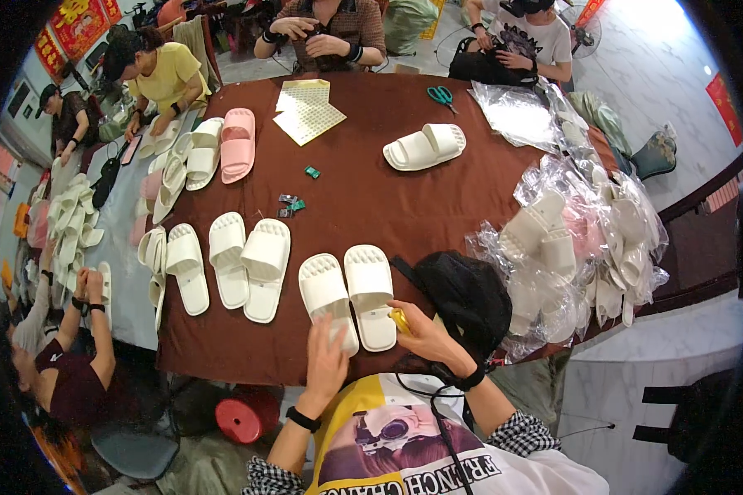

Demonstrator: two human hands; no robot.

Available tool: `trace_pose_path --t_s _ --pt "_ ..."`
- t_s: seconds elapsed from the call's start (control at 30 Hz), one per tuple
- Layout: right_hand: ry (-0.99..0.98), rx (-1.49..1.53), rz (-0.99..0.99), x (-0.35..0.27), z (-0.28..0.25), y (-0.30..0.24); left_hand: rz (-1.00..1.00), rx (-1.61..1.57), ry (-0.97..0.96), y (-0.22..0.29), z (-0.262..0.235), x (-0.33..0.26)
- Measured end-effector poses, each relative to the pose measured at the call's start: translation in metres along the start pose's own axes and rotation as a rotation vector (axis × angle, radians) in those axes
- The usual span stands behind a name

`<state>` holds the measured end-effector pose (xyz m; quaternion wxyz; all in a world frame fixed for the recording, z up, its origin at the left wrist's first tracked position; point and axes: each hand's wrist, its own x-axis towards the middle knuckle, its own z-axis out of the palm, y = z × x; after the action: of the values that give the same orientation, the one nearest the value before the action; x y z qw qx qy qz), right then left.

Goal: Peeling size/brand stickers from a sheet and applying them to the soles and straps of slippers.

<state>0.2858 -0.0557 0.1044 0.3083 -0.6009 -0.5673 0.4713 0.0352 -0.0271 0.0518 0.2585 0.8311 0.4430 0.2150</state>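
Slippers point(369, 285), the white pair lying side by side on the brown table point(355, 194), just left of that black cloth bundle point(462, 297). Heavy or nothing to them, you think?

— Nothing to them, I'd bet. Looks like moulded foam from where I'm standing, so light, kinda squishy, and the sole probably bends a bit. Can't see one breaking.

Slippery though?

— Smooth on top, maybe a little. The bagged slippers point(545, 239) right of the bundle would slide around way more, with all that loose clear plastic. For these I'd grab the wide strap, thumb on top, fingers inside the arch. Heel edge works too, but it'd probably flop.

And the hands?

— Left hand point(328, 355) is over the heel of the left slipper, fingers loosely stretched out. Kinda blurry, so can't tell if it's actually gripping. Right hand point(421, 334), between the slippers and the bundle, is curled round a small yellow thing point(399, 321) right by the other heel. No clue what that is, tbh.
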Motion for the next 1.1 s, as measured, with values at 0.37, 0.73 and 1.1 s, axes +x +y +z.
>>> trace_pose_path --t_s 0.37,0.73,1.1 --pt "-0.247 0.250 0.090 0.004 0.023 -0.023 -0.201 -0.509 0.024 0.036 -0.025 0.006" --pt "-0.076 0.002 -0.174 -0.006 0.046 -0.043 -0.501 -1.079 0.097 0.031 -0.024 -0.001" --pt "-0.021 0.199 0.030 -0.001 0.045 -0.033 -0.433 -1.015 0.206 0.033 -0.030 -0.004"
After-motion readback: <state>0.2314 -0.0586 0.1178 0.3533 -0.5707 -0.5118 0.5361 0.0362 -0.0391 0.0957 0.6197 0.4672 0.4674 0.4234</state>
